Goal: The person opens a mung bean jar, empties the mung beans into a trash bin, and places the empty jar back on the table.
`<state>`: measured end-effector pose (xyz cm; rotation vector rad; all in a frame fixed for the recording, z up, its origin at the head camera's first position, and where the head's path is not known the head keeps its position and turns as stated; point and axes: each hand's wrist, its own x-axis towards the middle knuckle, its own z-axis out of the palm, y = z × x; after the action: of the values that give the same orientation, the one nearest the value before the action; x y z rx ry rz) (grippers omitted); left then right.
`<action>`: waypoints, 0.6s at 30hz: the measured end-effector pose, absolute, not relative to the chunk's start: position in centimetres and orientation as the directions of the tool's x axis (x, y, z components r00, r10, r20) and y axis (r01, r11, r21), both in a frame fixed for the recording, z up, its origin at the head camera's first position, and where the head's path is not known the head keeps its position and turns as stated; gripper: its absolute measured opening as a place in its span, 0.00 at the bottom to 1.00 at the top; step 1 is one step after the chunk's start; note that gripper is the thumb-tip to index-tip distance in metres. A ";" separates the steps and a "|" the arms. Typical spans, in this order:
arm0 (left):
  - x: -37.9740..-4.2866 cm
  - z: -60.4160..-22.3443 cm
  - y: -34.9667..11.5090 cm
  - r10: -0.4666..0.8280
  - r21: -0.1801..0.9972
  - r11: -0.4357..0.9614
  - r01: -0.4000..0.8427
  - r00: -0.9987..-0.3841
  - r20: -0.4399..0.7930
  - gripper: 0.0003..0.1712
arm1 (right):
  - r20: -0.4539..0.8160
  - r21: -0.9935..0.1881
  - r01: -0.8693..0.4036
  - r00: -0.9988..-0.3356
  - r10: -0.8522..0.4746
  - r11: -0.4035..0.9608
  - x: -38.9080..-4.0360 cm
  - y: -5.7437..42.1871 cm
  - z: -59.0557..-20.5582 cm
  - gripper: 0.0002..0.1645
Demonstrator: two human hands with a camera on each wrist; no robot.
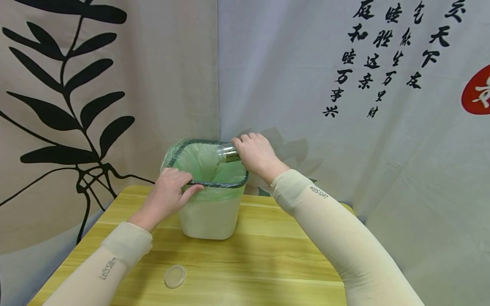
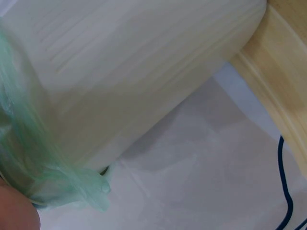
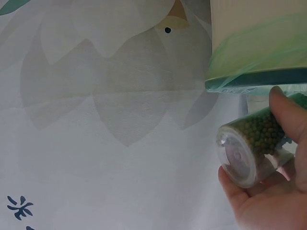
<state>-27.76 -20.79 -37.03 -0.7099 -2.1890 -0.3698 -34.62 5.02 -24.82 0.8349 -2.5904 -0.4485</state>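
Note:
A pale trash can (image 1: 210, 219) with a dark rim and a green plastic bag (image 1: 199, 159) lining it stands on the table. My left hand (image 1: 168, 191) grips its near left rim through the bag. Over the far right of the opening, my right hand (image 1: 255, 155) holds a clear jar (image 1: 226, 154) tipped on its side, mouth toward the can. Small green beans (image 3: 259, 132) lie along the jar's lower side, and a thin trickle falls from its mouth into the bag. The right wrist view shows the jar's base, with thumb and fingers around it.
A round clear lid (image 1: 175, 276) lies on the wooden table (image 1: 283, 255) in front of the can. Behind hangs a cloth backdrop (image 1: 268, 51) with black writing and a printed plant, close past the table's back edge.

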 end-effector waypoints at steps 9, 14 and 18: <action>-27.9 -37.0 -20.8 0.374 0.017 0.798 0.603 -0.516 0.771 0.29 | 0.250 0.414 -0.482 -0.756 -0.605 0.772 -34.5 5.0 -24.7 0.28; -27.8 -37.0 -20.8 0.371 0.022 0.799 0.601 -0.522 0.768 0.29 | 0.243 0.418 -0.480 -0.759 -0.604 0.772 -34.6 5.0 -24.7 0.27; -27.8 -37.0 -20.8 0.371 0.023 0.800 0.600 -0.524 0.767 0.29 | 0.244 0.422 -0.478 -0.758 -0.605 0.770 -34.6 5.0 -24.8 0.26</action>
<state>-27.81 -20.79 -37.02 -0.7139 -2.1797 -0.3643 -34.63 5.01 -24.75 0.8269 -2.5973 -0.4776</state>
